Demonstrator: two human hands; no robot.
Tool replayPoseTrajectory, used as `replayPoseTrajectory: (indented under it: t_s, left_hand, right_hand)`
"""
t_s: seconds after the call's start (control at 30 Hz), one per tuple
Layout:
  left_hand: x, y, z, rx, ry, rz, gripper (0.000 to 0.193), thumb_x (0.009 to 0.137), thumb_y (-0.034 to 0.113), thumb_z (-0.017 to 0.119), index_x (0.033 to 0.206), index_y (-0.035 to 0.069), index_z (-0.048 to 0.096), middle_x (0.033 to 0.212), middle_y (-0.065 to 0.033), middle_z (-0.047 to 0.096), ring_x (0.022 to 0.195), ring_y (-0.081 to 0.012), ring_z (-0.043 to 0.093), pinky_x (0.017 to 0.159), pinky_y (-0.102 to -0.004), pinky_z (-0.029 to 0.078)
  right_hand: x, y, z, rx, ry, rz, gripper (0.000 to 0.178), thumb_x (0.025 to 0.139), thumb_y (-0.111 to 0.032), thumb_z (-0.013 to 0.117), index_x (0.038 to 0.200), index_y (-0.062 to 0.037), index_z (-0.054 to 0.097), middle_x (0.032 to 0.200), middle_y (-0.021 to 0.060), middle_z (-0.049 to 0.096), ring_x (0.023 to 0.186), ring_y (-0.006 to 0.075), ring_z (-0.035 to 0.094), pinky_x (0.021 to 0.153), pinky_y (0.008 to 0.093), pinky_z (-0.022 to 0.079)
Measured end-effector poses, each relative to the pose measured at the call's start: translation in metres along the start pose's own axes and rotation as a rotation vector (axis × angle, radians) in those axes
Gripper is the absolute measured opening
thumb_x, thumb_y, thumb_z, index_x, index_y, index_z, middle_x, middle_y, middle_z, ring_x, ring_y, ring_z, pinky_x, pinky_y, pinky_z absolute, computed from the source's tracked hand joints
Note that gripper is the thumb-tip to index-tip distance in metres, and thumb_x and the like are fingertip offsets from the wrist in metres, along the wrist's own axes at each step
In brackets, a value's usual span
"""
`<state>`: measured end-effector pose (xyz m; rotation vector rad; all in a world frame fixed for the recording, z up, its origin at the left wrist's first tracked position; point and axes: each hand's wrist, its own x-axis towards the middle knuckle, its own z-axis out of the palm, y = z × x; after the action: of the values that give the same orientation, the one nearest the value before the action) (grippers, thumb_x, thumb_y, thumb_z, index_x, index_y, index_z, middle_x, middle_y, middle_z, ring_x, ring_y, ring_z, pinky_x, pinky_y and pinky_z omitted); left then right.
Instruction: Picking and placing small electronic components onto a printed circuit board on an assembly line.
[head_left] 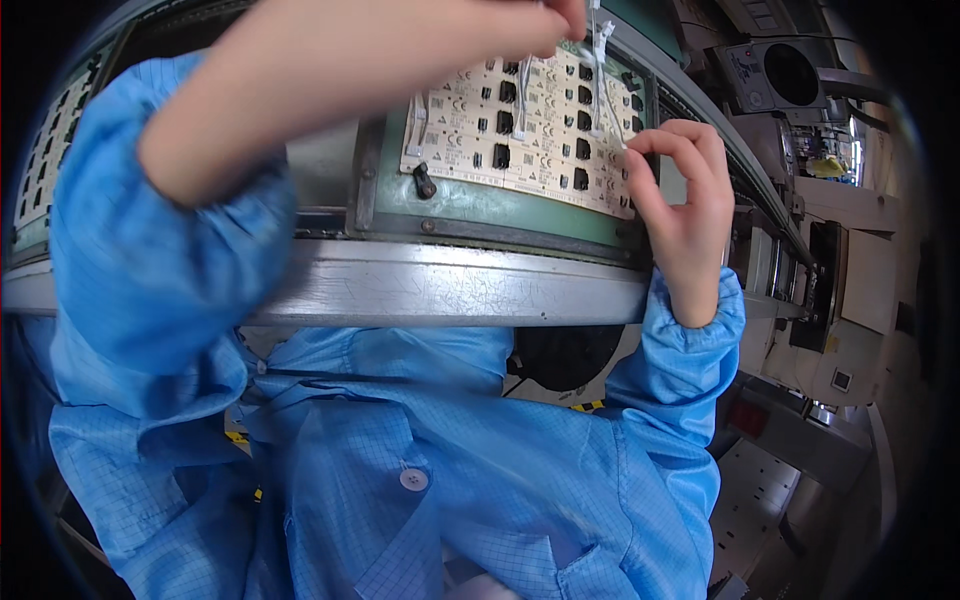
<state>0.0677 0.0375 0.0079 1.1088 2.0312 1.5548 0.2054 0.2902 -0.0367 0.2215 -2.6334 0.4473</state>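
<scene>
Circuit panel [538, 168] is cream with black components [584, 120]; right hand [692, 185] pinches white wire [611, 105], grip of left hand [530, 27] unclear.

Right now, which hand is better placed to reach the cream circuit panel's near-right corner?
Probably the right hand: beside that corner, though pinched at a white wire; the left hand is toward the far side of the panel.

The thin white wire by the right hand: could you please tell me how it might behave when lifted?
The white wire looks very thin, so it is probably light and rather floppy. The white connector near its upper end looks bulkier, so it might swing or sag if left unsupported.
</scene>
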Motion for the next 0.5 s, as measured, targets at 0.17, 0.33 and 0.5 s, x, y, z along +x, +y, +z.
replayPoseTrajectory:
  t_s: [0.17, 0.33, 0.5]
  left_hand:
    - [-0.003, -0.023, 0.042, 0.748, 0.126, 0.595, 0.015, 0.082, 0.009, 0.072, 0.094, 0.005, 0.065, 0.084, -0.0081, 0.062, 0.083, -0.0309, 0.062, 0.073, -0.0427, 0.046]
    - [-0.003, -0.033, 0.050, 0.698, 0.198, 0.669, 0.015, 0.082, 0.009, 0.072, 0.096, 0.007, 0.066, 0.084, -0.0062, 0.062, 0.081, -0.0263, 0.061, 0.076, -0.0391, 0.046]
    - [-0.002, -0.032, 0.052, 0.677, 0.230, 0.663, 0.015, 0.080, 0.009, 0.074, 0.094, 0.007, 0.067, 0.084, -0.0052, 0.061, 0.079, -0.0245, 0.060, 0.074, -0.0365, 0.045]
  right_hand:
    - [0.015, -0.023, -0.002, 0.356, 0.038, 0.157, 0.011, 0.084, -0.006, 0.075, 0.093, 0.0002, 0.072, 0.095, 0.0084, 0.065, 0.089, 0.0215, 0.063, 0.080, 0.0308, 0.050]
    - [0.025, -0.040, 0.003, 0.412, 0.068, 0.121, 0.012, 0.084, -0.007, 0.076, 0.094, 0.0000, 0.073, 0.094, 0.0084, 0.065, 0.090, 0.0199, 0.063, 0.082, 0.0302, 0.050]
    - [0.021, -0.043, 0.003, 0.539, 0.104, 0.199, 0.013, 0.083, -0.006, 0.076, 0.094, 0.0001, 0.073, 0.094, 0.0081, 0.064, 0.090, 0.0191, 0.062, 0.082, 0.0297, 0.050]
